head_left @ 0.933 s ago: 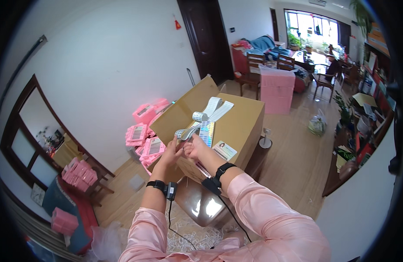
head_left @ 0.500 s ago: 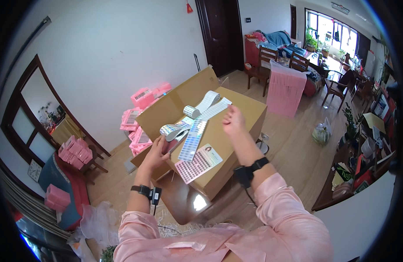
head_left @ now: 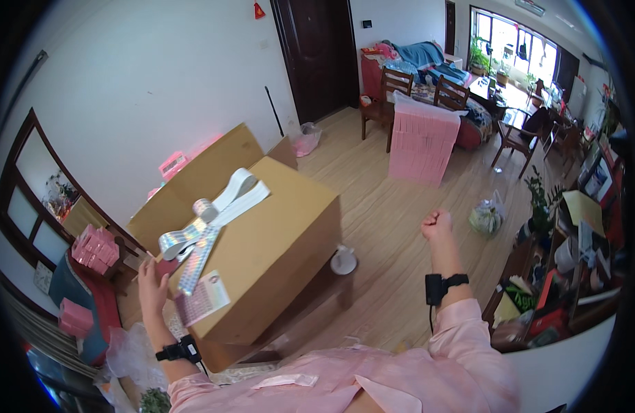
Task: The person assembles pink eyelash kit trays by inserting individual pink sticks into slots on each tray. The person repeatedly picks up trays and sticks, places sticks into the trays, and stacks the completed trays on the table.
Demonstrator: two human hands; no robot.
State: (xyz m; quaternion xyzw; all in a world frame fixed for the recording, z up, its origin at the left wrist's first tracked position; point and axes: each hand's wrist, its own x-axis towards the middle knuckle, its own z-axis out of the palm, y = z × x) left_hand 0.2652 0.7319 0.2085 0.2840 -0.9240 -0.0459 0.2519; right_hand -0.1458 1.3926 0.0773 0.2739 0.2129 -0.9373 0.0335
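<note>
On a large brown cardboard box (head_left: pixel 283 220) lie loosely curled strips of small shiny labels (head_left: pixel 206 246) and a pink-and-white printed card (head_left: pixel 206 297). My left hand (head_left: pixel 152 286) is at the box's near left edge, its fingers stretched out and a little apart. Beside those fingers is a dark red flat thing (head_left: pixel 168 267), partly hidden. Away from the box, to the right, my right hand (head_left: pixel 436 224) is raised over the floor with its fingers curled closed. Whatever it may hold is hidden. Both wrists wear black strapped devices.
The box rests on a low brown table (head_left: pixel 310 306), a white round object (head_left: pixel 343 260) beside it. A pink stack under plastic (head_left: pixel 424 141) stands by wooden chairs. A tied plastic bag (head_left: pixel 487 216) sits on the floor. Cluttered shelves (head_left: pixel 558 275) line the right.
The view has swung right, so the box appears further left. My right hand has moved away from above the box, out to the right. My left hand stays near the box's left edge.
</note>
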